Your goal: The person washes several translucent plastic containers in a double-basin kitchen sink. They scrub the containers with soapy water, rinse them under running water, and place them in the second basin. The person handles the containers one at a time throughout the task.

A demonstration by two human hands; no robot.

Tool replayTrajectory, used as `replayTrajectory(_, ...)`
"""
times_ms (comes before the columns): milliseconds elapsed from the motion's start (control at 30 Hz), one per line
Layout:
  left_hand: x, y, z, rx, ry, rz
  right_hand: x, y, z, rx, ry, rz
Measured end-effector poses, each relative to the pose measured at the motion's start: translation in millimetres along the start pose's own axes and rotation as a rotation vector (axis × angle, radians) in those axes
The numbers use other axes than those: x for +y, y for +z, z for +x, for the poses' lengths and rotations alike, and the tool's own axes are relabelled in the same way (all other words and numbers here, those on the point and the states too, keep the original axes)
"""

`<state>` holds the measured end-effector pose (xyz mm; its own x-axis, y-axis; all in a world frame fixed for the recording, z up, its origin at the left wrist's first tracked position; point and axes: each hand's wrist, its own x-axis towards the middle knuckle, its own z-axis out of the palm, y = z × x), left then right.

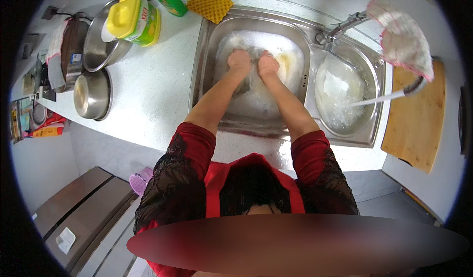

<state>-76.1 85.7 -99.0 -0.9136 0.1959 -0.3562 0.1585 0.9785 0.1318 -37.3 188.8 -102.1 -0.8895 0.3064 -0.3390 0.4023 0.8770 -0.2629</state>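
Soapy water with white foam fills the larger basin of a stainless steel sink (255,14). My left hand (239,61) is in the foam at the basin's left middle, and my right hand (268,64) is a little to its right, the two apart. Both have curled fingers, partly hidden by suds. A blurred, submerged shape shows between and below the hands; whether either hand grips it cannot be made out. Water runs from the spout of a chrome faucet (332,37) into the smaller round basin (375,92) on the right. A pink-edged cloth (404,37) hangs over the faucet's neck.
A yellow sponge (210,6) lies behind the sink's left corner, beside a green bottle (170,0). Left on the counter stand a yellow detergent jug (136,20) and steel bowls (90,94). A wooden cutting board (417,114) is at the right. A purple bucket (140,181) stands lower left.
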Motion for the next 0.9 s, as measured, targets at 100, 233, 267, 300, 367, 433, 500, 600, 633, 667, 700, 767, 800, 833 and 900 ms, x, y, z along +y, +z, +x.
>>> replayTrajectory(100,-5.2,29.6,18.6,0.085,-0.055,-0.023,-1.4,24.2,14.4,0.051,-0.012,0.004)
replayTrajectory(233,-13.3,70.6,47.7,0.200,-0.176,-0.180,-9.5,27.3,38.4,-0.111,-0.105,-0.112)
replayTrajectory(267,-15.4,78.7,47.9,0.202,-0.151,-0.168,-8.8,31.7,42.4,-0.172,-0.117,-0.149)
replayTrajectory(300,-18.2,84.9,46.5,0.202,-0.126,-0.156,-7.7,38.0,44.7,-0.234,-0.129,-0.186)
replayTrajectory(367,-33.4,103.1,47.7,0.410,0.008,-0.311,-7.7,55.3,51.5,-0.272,-0.179,-0.223)
replayTrajectory(433,-30.7,97.2,52.2,0.411,0.029,-0.387,6.7,84.0,61.9,-0.226,-0.215,-0.234)
replayTrajectory(500,-24.3,74.4,50.5,0.198,-0.092,-0.370,10.9,94.6,69.7,-0.224,-0.203,-0.215)
replayTrajectory(600,-25.3,81.8,68.1,0.056,-0.321,-0.413,9.4,70.3,74.5,-0.272,-0.034,-0.012)
replayTrajectory(633,-28.8,86.5,64.3,0.038,-0.369,-0.438,9.7,58.3,71.6,-0.275,0.036,0.091)
replayTrajectory(667,-38.0,88.9,61.9,0.104,-0.261,-0.482,11.4,47.7,68.9,-0.198,0.021,0.188)
replayTrajectory(700,-43.1,90.5,59.2,0.173,-0.122,-0.529,16.7,37.0,66.0,-0.097,-0.027,0.293)
replayTrajectory(767,-29.5,34.7,42.2,0.145,0.092,-0.512,44.7,23.1,62.8,0.095,-0.160,0.498)
replayTrajectory(800,-23.9,-3.6,27.4,0.102,0.162,-0.459,51.7,9.4,53.7,0.043,-0.144,0.627)
replayTrajectory(833,-24.8,-24.8,13.4,0.058,0.221,-0.404,52.7,-3.0,39.1,-0.019,-0.133,0.758)
replayTrajectory(900,-32.3,-42.4,-3.2,0.293,0.532,-0.145,37.6,-55.4,0.1,0.044,-0.177,0.611)
